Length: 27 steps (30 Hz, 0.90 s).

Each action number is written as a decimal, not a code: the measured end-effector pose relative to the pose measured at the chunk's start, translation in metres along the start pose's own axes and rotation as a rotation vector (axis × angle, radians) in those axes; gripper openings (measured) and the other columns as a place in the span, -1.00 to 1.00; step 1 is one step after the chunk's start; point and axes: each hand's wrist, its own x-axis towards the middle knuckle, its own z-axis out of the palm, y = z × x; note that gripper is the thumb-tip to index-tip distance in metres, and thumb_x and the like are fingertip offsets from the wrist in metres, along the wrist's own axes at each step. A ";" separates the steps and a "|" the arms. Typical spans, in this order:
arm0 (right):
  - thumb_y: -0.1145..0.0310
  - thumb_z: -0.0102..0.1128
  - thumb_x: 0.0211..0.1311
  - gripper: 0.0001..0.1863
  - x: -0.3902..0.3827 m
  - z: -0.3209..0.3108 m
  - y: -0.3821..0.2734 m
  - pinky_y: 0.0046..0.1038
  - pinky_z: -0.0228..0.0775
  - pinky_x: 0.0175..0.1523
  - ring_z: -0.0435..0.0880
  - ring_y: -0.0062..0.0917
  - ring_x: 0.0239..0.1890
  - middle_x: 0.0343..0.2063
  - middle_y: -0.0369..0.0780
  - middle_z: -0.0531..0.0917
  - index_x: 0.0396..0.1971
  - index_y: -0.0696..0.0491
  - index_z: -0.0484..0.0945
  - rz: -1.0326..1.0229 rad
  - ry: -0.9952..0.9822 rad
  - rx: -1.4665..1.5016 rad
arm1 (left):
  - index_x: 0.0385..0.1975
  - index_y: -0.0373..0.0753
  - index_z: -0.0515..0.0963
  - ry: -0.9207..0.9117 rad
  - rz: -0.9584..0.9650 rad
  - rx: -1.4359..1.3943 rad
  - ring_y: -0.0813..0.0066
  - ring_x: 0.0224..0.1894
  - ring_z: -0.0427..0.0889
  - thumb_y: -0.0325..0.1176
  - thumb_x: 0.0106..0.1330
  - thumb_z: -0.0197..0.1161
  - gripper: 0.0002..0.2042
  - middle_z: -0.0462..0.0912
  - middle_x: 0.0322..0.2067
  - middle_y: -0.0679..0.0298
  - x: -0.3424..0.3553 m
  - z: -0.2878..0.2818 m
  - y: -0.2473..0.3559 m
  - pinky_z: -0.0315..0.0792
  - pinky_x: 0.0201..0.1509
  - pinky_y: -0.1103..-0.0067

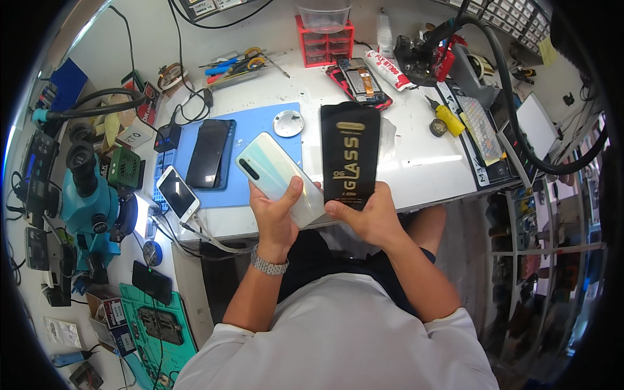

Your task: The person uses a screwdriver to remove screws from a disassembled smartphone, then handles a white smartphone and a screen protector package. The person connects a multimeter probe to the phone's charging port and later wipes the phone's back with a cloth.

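Note:
My left hand (277,209) is closed around the lower part of a white smartphone (276,170), its back with the camera strip facing up. In my right hand (374,216) is a black screen protector pack (351,153) with gold lettering, pinched at its lower end with the thumb on top. Phone and pack are held side by side above the table's front edge. Behind the phone lies a blue work mat (260,117), bearing a round metal tin (288,123) and a dark smartphone (208,153). A white phone (177,193) with a cable lies at the mat's left corner.
A teal microscope (84,201) stands on the left. At the back are a red drawer box (325,42), a disassembled phone (361,83), a glue tube (390,70) and a tray of tools (240,68). A yellow bottle (447,117) lies to the right, beneath a black flexible arm (507,84).

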 end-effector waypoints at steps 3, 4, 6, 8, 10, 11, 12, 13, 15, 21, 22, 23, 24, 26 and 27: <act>0.46 0.57 0.35 -0.72 -0.005 -0.011 0.010 -0.48 0.66 -0.10 0.82 -0.59 -0.22 -0.21 -0.15 0.87 -0.04 0.25 0.73 0.009 0.105 -0.068 | 0.27 -0.18 0.34 0.020 0.001 -0.047 0.11 -0.15 0.84 -0.47 0.45 0.50 -0.48 0.66 -0.08 0.15 -0.002 0.003 0.003 0.84 0.01 0.12; 0.42 0.56 0.38 -0.71 -0.007 -0.011 0.006 -0.47 0.65 -0.06 0.82 -0.57 -0.19 -0.21 -0.17 0.87 -0.03 0.24 0.73 0.031 0.125 -0.104 | 0.27 -0.18 0.35 0.027 0.014 -0.060 0.11 -0.15 0.84 -0.47 0.45 0.50 -0.48 0.66 -0.08 0.15 -0.002 0.004 0.003 0.84 0.01 0.12; 0.41 0.55 0.39 -0.71 -0.010 -0.007 0.010 -0.47 0.64 -0.01 0.81 -0.57 -0.18 -0.21 -0.19 0.86 -0.02 0.25 0.72 -0.062 0.167 -0.136 | 0.27 -0.17 0.35 0.056 0.037 -0.080 0.11 -0.13 0.84 -0.46 0.46 0.50 -0.49 0.66 -0.07 0.14 -0.002 0.004 0.002 0.83 0.02 0.11; 0.40 0.51 0.44 -0.71 -0.015 0.001 0.012 -0.46 0.60 0.08 0.79 -0.57 -0.14 -0.21 -0.20 0.85 -0.01 0.26 0.71 -0.129 0.195 -0.101 | 0.26 -0.17 0.35 0.090 0.053 -0.099 0.10 -0.12 0.84 -0.45 0.46 0.50 -0.50 0.66 -0.06 0.13 -0.004 0.004 -0.001 0.83 0.03 0.11; 0.41 0.50 0.44 -0.72 -0.015 0.010 0.013 -0.48 0.59 0.09 0.78 -0.59 -0.13 -0.20 -0.19 0.86 0.00 0.26 0.71 -0.183 0.227 -0.078 | 0.25 -0.17 0.35 0.113 0.072 -0.097 0.10 -0.11 0.84 -0.45 0.46 0.50 -0.50 0.66 -0.05 0.13 -0.004 0.003 -0.002 0.83 0.04 0.11; 0.41 0.49 0.44 -0.72 -0.015 0.015 0.013 -0.49 0.58 0.10 0.77 -0.60 -0.12 -0.20 -0.19 0.86 0.00 0.25 0.71 -0.209 0.241 -0.066 | 0.25 -0.17 0.35 0.126 0.081 -0.095 0.10 -0.11 0.84 -0.45 0.47 0.50 -0.51 0.66 -0.05 0.13 -0.005 0.003 -0.002 0.82 0.04 0.11; 0.43 0.47 0.44 -0.75 -0.015 0.019 0.012 -0.50 0.58 0.05 0.76 -0.63 -0.15 -0.22 -0.19 0.86 -0.02 0.25 0.71 -0.202 0.270 -0.055 | 0.25 -0.18 0.36 0.125 0.099 -0.104 0.10 -0.10 0.84 -0.45 0.46 0.50 -0.51 0.66 -0.05 0.13 -0.005 0.002 -0.003 0.82 0.05 0.11; 0.43 0.47 0.43 -0.76 -0.015 0.021 0.015 -0.50 0.58 0.03 0.75 -0.64 -0.17 -0.23 -0.19 0.85 -0.03 0.25 0.71 -0.200 0.264 -0.058 | 0.24 -0.18 0.36 0.125 0.119 -0.114 0.10 -0.10 0.84 -0.45 0.46 0.51 -0.51 0.66 -0.04 0.12 -0.005 0.001 -0.004 0.82 0.05 0.11; 0.44 0.46 0.42 -0.78 -0.012 0.023 0.025 -0.50 0.59 0.00 0.74 -0.66 -0.19 -0.25 -0.19 0.85 -0.07 0.25 0.72 -0.198 0.252 -0.064 | 0.23 -0.19 0.37 0.126 0.140 -0.122 0.11 -0.09 0.84 -0.45 0.46 0.51 -0.52 0.67 -0.04 0.12 -0.005 -0.001 -0.005 0.82 0.07 0.12; 0.47 0.46 0.40 -0.80 -0.010 0.029 0.025 -0.54 0.57 -0.06 0.72 -0.70 -0.22 -0.28 -0.20 0.86 -0.10 0.27 0.74 -0.193 0.257 -0.134 | 0.22 -0.21 0.37 0.131 0.162 -0.100 0.15 -0.07 0.83 -0.44 0.46 0.52 -0.53 0.67 -0.05 0.11 -0.006 0.002 -0.005 0.82 0.11 0.14; 0.47 0.45 0.40 -0.80 -0.009 0.030 0.026 -0.54 0.57 -0.06 0.72 -0.70 -0.22 -0.27 -0.20 0.86 -0.10 0.28 0.74 -0.197 0.258 -0.136 | 0.22 -0.21 0.37 0.131 0.166 -0.098 0.15 -0.06 0.83 -0.44 0.46 0.52 -0.52 0.67 -0.05 0.11 -0.006 0.001 -0.005 0.81 0.12 0.14; 0.48 0.45 0.40 -0.80 -0.009 0.031 0.025 -0.54 0.57 -0.06 0.72 -0.70 -0.22 -0.27 -0.20 0.86 -0.10 0.28 0.74 -0.185 0.261 -0.117 | 0.22 -0.21 0.37 0.131 0.170 -0.096 0.15 -0.06 0.83 -0.44 0.46 0.52 -0.52 0.67 -0.04 0.11 -0.005 0.000 -0.006 0.81 0.12 0.14; 0.48 0.45 0.39 -0.80 -0.009 0.032 0.024 -0.55 0.57 -0.07 0.72 -0.70 -0.22 -0.27 -0.20 0.86 -0.10 0.29 0.74 -0.173 0.264 -0.097 | 0.22 -0.21 0.36 0.134 0.176 -0.095 0.15 -0.06 0.83 -0.44 0.46 0.52 -0.51 0.67 -0.04 0.11 -0.006 0.001 -0.006 0.81 0.12 0.15; 0.48 0.46 0.39 -0.79 -0.009 0.034 0.024 -0.55 0.57 -0.08 0.72 -0.71 -0.22 -0.27 -0.21 0.86 -0.10 0.29 0.74 -0.158 0.272 -0.074 | 0.23 -0.21 0.35 0.139 0.187 -0.093 0.15 -0.06 0.83 -0.43 0.46 0.52 -0.50 0.66 -0.03 0.11 -0.006 0.003 -0.005 0.81 0.12 0.15; 0.48 0.46 0.39 -0.79 -0.009 0.034 0.024 -0.55 0.57 -0.08 0.72 -0.71 -0.23 -0.27 -0.21 0.86 -0.10 0.29 0.75 -0.155 0.277 -0.071 | 0.24 -0.21 0.35 0.134 0.192 -0.093 0.16 -0.06 0.83 -0.43 0.46 0.52 -0.50 0.66 -0.03 0.11 -0.006 0.002 -0.005 0.81 0.13 0.15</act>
